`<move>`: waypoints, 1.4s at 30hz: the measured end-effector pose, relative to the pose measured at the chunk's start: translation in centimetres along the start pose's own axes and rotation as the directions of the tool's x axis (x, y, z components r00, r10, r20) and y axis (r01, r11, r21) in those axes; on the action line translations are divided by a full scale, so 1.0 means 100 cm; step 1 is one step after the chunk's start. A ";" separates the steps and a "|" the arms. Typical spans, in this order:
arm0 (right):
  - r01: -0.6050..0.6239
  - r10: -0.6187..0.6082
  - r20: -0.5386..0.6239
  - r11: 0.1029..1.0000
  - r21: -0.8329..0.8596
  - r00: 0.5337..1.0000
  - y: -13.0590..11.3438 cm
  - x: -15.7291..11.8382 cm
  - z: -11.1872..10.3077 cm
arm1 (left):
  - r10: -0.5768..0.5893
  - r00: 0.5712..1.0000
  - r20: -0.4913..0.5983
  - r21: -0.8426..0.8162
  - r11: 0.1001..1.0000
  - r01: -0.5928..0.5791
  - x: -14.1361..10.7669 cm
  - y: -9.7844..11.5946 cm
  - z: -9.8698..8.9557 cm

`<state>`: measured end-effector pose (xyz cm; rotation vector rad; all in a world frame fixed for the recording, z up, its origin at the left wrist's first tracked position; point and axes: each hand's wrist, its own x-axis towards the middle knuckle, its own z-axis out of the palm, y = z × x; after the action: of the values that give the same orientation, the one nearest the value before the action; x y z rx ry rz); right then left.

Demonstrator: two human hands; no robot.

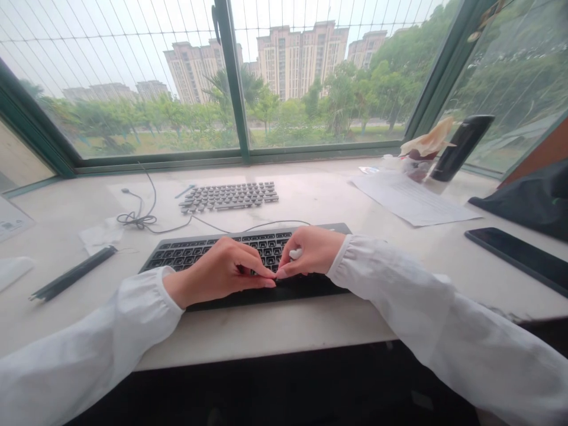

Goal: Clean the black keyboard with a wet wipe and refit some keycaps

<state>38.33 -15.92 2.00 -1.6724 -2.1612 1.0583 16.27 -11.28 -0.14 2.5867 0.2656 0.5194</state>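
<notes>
A black keyboard (171, 254) lies before me with its keycaps off and the bare key sockets showing. Over its front edge my left hand (222, 269) is closed, thumb and forefinger pinched together. My right hand (313, 248) meets it there, fingertips touching the left ones. Tucked in the curled fingers of the right hand is a small white wad (295, 254). Between the joined fingertips something small and dark may be held, but I cannot make it out. Loose keycaps (228, 196) stand in rows behind the keyboard.
The keyboard's cable (137, 219) coils at the left, near a crumpled tissue (102, 235) and a dark, slim stick-like object (73, 273). To the right are a paper sheet (412, 198), a phone (519, 254), a black bottle (462, 148) and a dark cloth bag (528, 201). Windows (310, 89) rise behind.
</notes>
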 end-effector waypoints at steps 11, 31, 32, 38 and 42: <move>-0.082 0.081 0.018 0.997 0.012 0.997 -0.004 0.002 -0.002 | 0.125 0.992 0.010 0.212 0.969 -0.124 -0.004 0.009 0.001; -0.016 0.016 -0.003 0.999 0.029 1.000 0.001 0.002 0.002 | 0.280 0.960 0.018 0.251 0.928 -0.275 -0.008 0.010 0.006; -0.016 0.016 -0.010 0.999 0.031 1.000 0.000 0.002 0.002 | 0.286 0.958 0.015 0.255 0.925 -0.281 -0.008 0.010 0.006; 0.004 -0.004 -0.043 1.000 0.003 0.999 -0.004 -0.002 0.003 | 0.294 0.956 0.012 0.248 0.925 -0.288 -0.009 0.010 0.009; 0.048 -0.049 -0.047 0.999 -0.021 0.998 -0.001 -0.001 0.003 | 0.317 0.948 0.003 0.259 0.916 -0.307 -0.009 0.009 0.009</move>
<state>38.17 -16.17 1.88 -1.6274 -2.1779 0.9778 15.92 -12.66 -0.76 2.8940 -0.0794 0.6881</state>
